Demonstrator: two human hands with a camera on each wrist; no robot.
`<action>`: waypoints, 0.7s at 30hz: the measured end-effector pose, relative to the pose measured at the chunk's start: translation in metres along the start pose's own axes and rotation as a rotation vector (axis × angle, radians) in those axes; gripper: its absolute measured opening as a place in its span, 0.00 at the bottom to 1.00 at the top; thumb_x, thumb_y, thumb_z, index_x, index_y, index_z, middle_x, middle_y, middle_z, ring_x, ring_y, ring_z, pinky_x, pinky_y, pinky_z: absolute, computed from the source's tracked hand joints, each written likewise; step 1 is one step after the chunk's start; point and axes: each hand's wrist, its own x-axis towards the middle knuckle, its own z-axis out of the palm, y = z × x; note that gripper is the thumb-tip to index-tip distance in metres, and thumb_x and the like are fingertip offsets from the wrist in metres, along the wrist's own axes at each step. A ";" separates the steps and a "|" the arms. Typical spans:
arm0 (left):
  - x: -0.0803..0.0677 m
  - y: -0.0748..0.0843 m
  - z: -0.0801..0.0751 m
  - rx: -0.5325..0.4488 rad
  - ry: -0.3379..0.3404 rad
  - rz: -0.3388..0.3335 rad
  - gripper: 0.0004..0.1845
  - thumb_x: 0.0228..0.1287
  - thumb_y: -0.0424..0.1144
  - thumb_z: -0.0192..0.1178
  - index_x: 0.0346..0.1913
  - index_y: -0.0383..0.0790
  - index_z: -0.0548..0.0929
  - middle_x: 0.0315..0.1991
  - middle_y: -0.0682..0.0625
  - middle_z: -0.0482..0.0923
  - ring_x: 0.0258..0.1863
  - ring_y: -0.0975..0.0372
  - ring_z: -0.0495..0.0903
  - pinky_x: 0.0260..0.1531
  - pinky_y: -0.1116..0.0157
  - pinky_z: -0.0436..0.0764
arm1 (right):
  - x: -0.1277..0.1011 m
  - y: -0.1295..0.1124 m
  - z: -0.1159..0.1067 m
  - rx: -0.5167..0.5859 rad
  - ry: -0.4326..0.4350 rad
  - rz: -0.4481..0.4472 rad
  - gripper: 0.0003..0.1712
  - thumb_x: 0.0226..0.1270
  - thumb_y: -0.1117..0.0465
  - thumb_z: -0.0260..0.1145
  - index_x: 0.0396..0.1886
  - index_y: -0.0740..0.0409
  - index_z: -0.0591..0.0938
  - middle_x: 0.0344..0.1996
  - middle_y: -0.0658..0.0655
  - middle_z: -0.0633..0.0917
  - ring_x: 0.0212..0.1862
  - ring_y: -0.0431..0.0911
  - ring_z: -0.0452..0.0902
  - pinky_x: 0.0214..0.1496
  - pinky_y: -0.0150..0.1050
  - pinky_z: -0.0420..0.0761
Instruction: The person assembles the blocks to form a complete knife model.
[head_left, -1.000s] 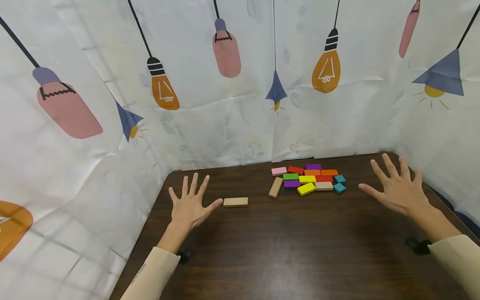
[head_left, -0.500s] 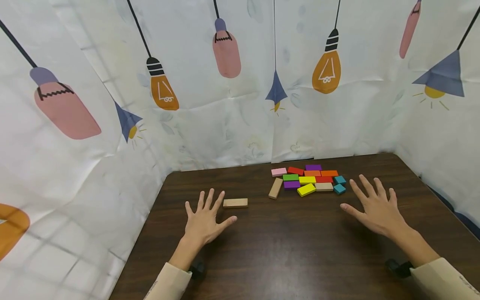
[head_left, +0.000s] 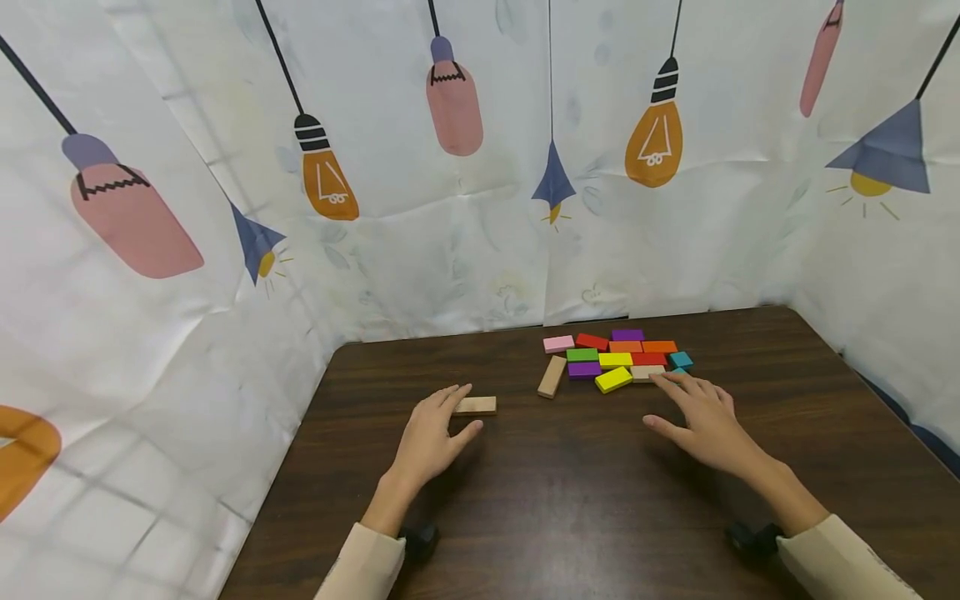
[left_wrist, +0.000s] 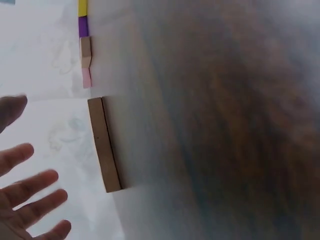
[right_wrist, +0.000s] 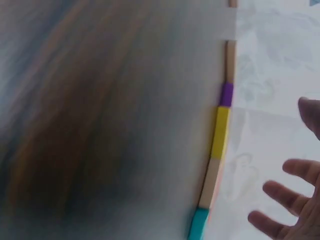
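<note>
My left hand (head_left: 431, 437) hovers over the table just in front of a plain wooden block (head_left: 477, 406), its fingers overlapping the block's left end in the head view. In the left wrist view that block (left_wrist: 104, 145) lies flat, apart from the spread fingers (left_wrist: 37, 185). My right hand (head_left: 705, 421) hangs with relaxed fingers near the front right of the colored block group. Its fingertips overlap a pale wooden block (head_left: 645, 374) and partly hide a teal block (head_left: 678, 372). The right wrist view has its fingers (right_wrist: 285, 197) apart, holding nothing.
Several colored blocks, among them a yellow block (head_left: 614, 380), a purple block (head_left: 584, 370) and a pink block (head_left: 558, 343), lie close together toward the table's back. A second plain block (head_left: 552, 377) is angled at their left. A patterned curtain (head_left: 465, 242) hangs behind the table (head_left: 555, 517).
Both hands have moved inward toward each other and lowered, the left to the right and the right to the left. Their fingers are less spread than before. The blocks have stayed in place.
</note>
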 end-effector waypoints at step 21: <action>0.035 -0.053 0.007 -0.442 -0.148 -0.273 0.23 0.58 0.46 0.70 0.57 0.49 0.81 0.54 0.48 0.78 0.55 0.52 0.75 0.54 0.49 0.75 | 0.074 -0.019 0.028 0.425 -0.141 -0.044 0.30 0.63 0.42 0.66 0.60 0.51 0.78 0.49 0.52 0.84 0.53 0.50 0.79 0.57 0.57 0.75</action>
